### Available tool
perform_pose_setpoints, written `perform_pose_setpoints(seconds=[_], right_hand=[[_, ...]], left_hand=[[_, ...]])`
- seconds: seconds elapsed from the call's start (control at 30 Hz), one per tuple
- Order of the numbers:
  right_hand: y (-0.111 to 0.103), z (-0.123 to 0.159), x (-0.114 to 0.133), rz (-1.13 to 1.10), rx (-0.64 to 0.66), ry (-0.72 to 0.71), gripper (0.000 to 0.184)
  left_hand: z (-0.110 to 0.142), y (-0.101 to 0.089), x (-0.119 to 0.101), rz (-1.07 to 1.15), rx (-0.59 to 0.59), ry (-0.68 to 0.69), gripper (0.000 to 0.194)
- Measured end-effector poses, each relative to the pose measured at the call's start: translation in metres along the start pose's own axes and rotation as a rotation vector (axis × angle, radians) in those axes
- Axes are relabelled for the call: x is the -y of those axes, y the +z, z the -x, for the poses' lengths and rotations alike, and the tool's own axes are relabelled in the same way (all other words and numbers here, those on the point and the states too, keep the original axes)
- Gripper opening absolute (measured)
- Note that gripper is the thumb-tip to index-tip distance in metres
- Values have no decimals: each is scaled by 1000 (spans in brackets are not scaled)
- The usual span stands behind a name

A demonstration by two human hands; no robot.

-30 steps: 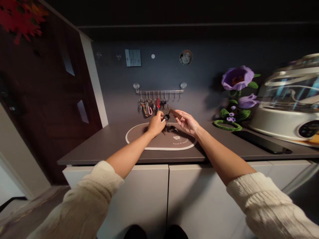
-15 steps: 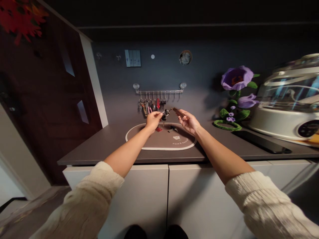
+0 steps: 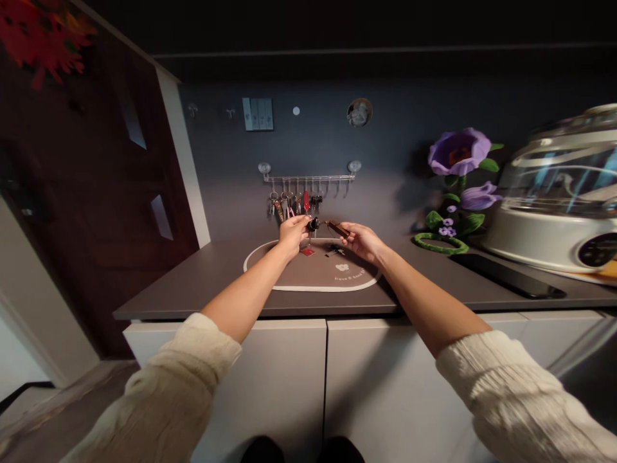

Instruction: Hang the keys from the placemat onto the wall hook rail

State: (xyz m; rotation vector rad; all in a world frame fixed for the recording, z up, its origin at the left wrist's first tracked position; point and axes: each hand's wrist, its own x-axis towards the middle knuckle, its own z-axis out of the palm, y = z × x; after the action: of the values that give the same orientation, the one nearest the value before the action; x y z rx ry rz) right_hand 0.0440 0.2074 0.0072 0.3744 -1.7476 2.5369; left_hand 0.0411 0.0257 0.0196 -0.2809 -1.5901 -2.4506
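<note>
My left hand (image 3: 292, 234) is closed on a bunch of keys (image 3: 313, 224) with a dark round part showing at the fingertips. A brown key fob (image 3: 339, 228), joined to the keys by a short link, is pinched in my right hand (image 3: 361, 241). Both hands hold this key set in the air above a brown oval mat (image 3: 308, 276) with a pale rim. On the mat under the hands lie a red tag (image 3: 307, 252) and some dark keys (image 3: 336, 251). Behind, several key sets (image 3: 289, 204) hang from a clear hook rail (image 3: 308, 178).
To the right are a purple flower ornament (image 3: 457, 154), a black phone-like slab (image 3: 511, 276) and a white appliance (image 3: 549, 225) with a clear lid. The grey counter (image 3: 178, 283) runs above white cabinet doors (image 3: 270, 379). A dark door (image 3: 110, 193) stands at left.
The brown fob has moved slightly down and left, tilting downward to the right. My right hand lowered with it. The keys at my left fingertips have turned and shifted a little left.
</note>
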Motion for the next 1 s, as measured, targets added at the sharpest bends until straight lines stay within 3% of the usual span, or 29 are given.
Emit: perform_pose_setpoints(seconds=[0.23, 0.43, 0.67, 1.0], right_hand=[[3, 1, -8, 278, 41, 3, 4], [5, -3, -15, 534, 31, -128, 10], [18, 6, -6, 535, 17, -452, 18], [24, 9, -10, 592, 144, -458, 21]], left_hand=[[-3, 0, 3, 74, 43, -24, 16], [-1, 1, 5, 12, 57, -35, 15], [-2, 2, 12, -103, 122, 33, 21], [11, 9, 15, -320, 145, 183, 10]])
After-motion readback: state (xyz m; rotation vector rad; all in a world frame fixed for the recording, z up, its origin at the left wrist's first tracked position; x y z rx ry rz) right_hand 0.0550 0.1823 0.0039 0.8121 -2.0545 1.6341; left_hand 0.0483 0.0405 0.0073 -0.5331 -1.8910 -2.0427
